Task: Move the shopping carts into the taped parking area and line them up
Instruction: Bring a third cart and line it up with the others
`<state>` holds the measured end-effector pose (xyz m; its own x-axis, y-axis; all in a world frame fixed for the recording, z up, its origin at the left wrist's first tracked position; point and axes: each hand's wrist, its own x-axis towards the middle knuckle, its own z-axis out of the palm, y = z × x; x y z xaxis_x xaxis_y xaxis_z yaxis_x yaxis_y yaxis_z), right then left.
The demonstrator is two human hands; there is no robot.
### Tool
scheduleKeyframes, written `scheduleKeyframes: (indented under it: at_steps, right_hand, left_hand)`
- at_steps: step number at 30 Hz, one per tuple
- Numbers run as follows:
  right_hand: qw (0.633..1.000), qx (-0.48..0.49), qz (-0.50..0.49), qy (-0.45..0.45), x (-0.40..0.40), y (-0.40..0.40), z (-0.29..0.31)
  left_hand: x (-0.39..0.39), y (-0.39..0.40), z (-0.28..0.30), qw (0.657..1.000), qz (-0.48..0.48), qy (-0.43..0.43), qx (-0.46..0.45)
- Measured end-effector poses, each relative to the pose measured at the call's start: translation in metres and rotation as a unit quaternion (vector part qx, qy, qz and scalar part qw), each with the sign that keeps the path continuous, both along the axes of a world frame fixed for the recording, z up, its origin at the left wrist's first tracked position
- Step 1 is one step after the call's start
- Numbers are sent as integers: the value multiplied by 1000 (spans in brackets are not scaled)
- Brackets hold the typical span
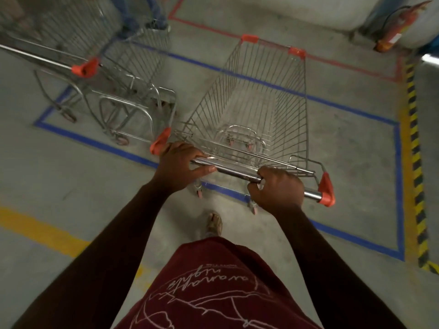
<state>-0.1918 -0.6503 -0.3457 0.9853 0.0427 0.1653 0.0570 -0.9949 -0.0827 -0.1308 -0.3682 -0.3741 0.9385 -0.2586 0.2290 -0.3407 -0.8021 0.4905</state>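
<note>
Shopping cart (256,110) gripped by handle bar (237,168) with both hands. Left hand (179,162) fingers curled over bar, thumb laid along it. Right hand (279,188) fingers wrapped tight round bar. Cart basket sits over blue tape box (399,162); back wheels on near tape line. Second cart (133,74) parked just left. Writing on maroon shirt (218,286) upside down, not readable.

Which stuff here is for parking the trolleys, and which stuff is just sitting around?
For the job:
- the cart being pushed, left hand and right hand gripping its handle bar
- the parked carts on the left
- the blue tape box on the floor

Just sitting around:
- the red fire extinguisher by the wall
- the yellow-and-black striped strip
- the yellow floor line
</note>
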Motion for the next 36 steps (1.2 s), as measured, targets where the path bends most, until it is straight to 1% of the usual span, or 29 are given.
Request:
scheduleKeyframes:
  at_steps: [3, 7, 10, 14, 16, 19, 23, 25, 27, 30, 32, 36]
  right_hand:
    - [1000, 23, 11, 17, 47, 13, 0]
    - [999, 48, 10, 11, 101, 37, 5]
    - [999, 48, 5, 26, 131, 53, 4]
    - [998, 45, -14, 32, 164, 69, 6]
    - [999, 38, -19, 27, 176, 74, 5]
    - [999, 18, -37, 30, 194, 84, 3]
    - [999, 14, -47, 10, 209, 99, 1]
    - [998, 12, -53, -15, 215, 114, 0]
    - [996, 11, -82, -25, 217, 138, -3]
    - [988, 40, -140, -44, 216, 179, -13]
    - [986, 40, -150, -53, 220, 198, -16]
    - [987, 35, -151, -29, 229, 219, -10]
  left_hand:
    - [48, 14, 8, 999, -1, 36, 3]
    - [111, 39, 14, 999, 5, 46, 22]
    - [145, 49, 17, 998, -4, 50, 34]
    - [176, 63, 24, 999, -5, 25, 28]
    - [190, 68, 25, 999, -12, 33, 31]
    - [210, 79, 26, 997, -29, 27, 71]
    - [230, 109, 20, 989, -113, 46, 85]
    - [242, 128, 21, 984, -147, 41, 89]
    - [252, 145, 24, 980, -172, 27, 96]
    - [262, 171, 26, 976, -192, 11, 104]
    - [270, 189, 25, 975, -197, 31, 95]
    - [277, 207, 26, 974, -197, 57, 98]
